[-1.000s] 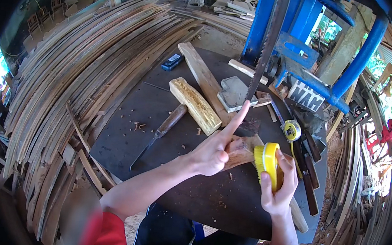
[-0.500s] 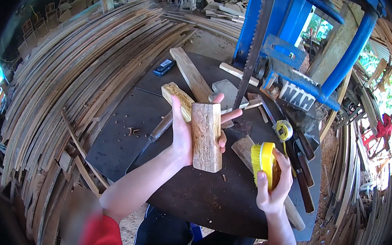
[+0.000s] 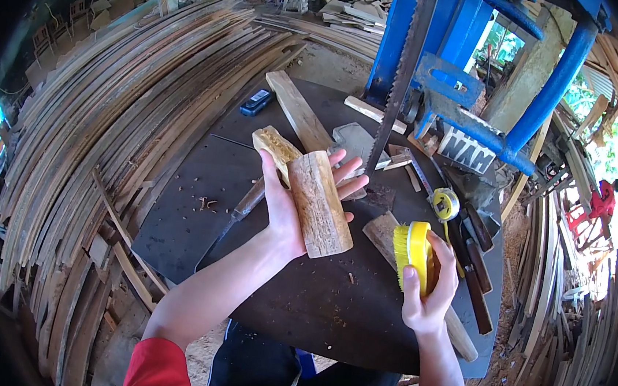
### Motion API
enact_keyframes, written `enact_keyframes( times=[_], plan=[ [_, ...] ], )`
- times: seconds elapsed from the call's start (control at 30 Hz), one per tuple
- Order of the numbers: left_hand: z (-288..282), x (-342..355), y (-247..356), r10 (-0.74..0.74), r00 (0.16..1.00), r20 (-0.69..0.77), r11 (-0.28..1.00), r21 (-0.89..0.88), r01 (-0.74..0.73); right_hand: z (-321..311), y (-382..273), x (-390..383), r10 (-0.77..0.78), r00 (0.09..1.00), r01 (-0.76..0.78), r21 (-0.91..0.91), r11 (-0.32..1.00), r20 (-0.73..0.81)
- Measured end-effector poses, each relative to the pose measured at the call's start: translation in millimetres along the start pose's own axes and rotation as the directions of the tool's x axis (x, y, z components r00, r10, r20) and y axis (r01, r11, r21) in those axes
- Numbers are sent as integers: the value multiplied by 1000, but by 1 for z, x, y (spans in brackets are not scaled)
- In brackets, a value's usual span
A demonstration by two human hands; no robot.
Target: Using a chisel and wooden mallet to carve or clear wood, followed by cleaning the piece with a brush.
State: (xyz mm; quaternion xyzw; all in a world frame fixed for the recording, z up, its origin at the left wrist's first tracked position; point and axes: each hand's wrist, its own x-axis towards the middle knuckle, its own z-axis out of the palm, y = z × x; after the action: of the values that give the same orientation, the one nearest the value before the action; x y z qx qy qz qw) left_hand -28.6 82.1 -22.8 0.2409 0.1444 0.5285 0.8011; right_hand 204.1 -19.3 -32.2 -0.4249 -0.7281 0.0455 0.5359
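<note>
A short wooden block [image 3: 319,205] with a rough, mottled face and bevelled edges lies tilted across the palm of my left hand [image 3: 284,220]. The fingers of that hand are stretched out behind the block, and the thumb stands along its left side. To the right, my right hand [image 3: 434,296] grips a yellow scrubbing brush [image 3: 418,254], its bristles facing left toward the block. Brush and block are apart. Beyond my left thumb is a rough yellowish wood piece [image 3: 273,144]. Below the brush a long wooden piece [image 3: 461,339] with a rounded end is partly hidden by my right hand.
A saw blade [image 3: 403,76] rises from the dark table [image 3: 290,324] beside a blue machine frame [image 3: 470,31]. Chisels [image 3: 478,296] and a tape measure [image 3: 445,203] lie at right. A wooden-handled tool [image 3: 249,201] lies at left. Long planks [image 3: 126,96] are stacked beyond.
The wooden block has tilted in my left hand, its top leaning left, and my left fingers have spread out straighter. My right hand with the brush has barely moved.
</note>
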Motion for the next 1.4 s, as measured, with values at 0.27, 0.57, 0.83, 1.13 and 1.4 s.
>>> enact_keyframes(
  times=[0.27, 0.57, 0.83, 1.13, 1.4],
  plan=[
    [-5, -3, -5, 32, 999, -18, 998, -54, -32, -3, 6, -3, 13, 997, -17, 47, 999, 81],
    [3, -3, -6, 87, 993, -74, 993, -78, -93, 0, 15, -8, 2, 994, -12, 93, 996, 106],
    [1, -4, -7, 77, 997, -11, 993, -83, -78, 0, 14, -8, 15, 993, -27, 99, 995, 120],
    [2, -2, -9, 113, 994, -1, 975, -194, -112, 3, 18, -8, -19, 992, 8, 82, 997, 126],
    [7, -3, -8, 93, 995, 35, 961, -264, -80, 1, 13, -7, 10, 989, -21, 71, 997, 147]
  ],
)
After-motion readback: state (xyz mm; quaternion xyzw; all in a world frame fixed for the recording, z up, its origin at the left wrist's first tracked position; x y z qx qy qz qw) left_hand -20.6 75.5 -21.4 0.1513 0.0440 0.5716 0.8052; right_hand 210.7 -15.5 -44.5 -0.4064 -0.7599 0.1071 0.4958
